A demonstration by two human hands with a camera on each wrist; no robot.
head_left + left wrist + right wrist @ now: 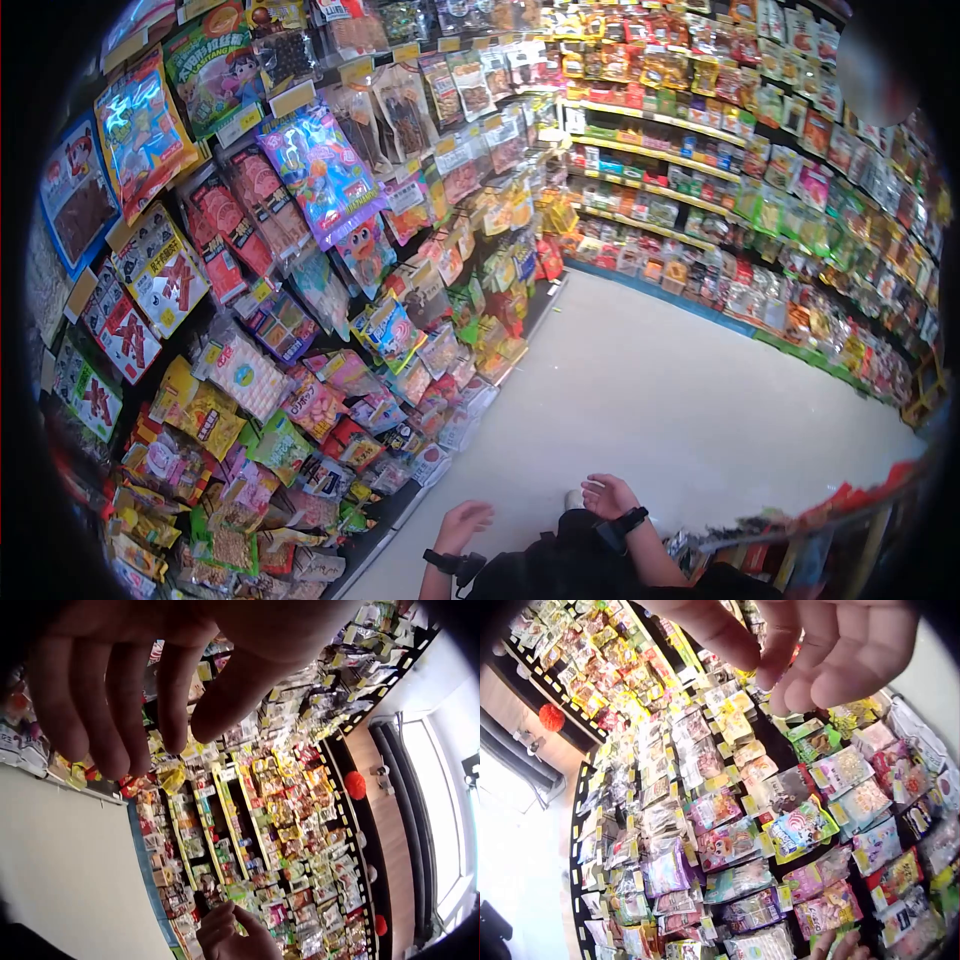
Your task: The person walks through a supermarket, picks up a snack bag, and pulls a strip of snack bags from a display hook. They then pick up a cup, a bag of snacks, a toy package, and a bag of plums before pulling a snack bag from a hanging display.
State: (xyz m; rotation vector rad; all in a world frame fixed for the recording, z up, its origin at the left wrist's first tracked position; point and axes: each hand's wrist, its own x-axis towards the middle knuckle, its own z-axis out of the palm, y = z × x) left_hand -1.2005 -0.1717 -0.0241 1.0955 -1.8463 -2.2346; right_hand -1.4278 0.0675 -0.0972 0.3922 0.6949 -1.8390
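Low in the head view, my left hand (pixel 467 525) and right hand (pixel 607 497) hover apart in front of my body, over the pale floor (pixel 640 390). Neither holds anything. Loosely bent fingers (pixel 120 712) of the left hand spread across the top of the left wrist view. In the right wrist view, the right hand's fingers (pixel 840 656) hang relaxed too, with bagged snacks beyond them. Closest to the left hand is the rack on the left, hung with candy bags such as a blue and yellow lollipop bag (pixel 390 330) and a purple bag (pixel 318 170).
More shelves of packaged snacks (pixel 660 160) line the back and right. A dark ledge (pixel 385 525) runs along the foot of the left rack. At the lower right stands a display with red items (pixel 850 497). My shoe (pixel 573 499) shows between the hands.
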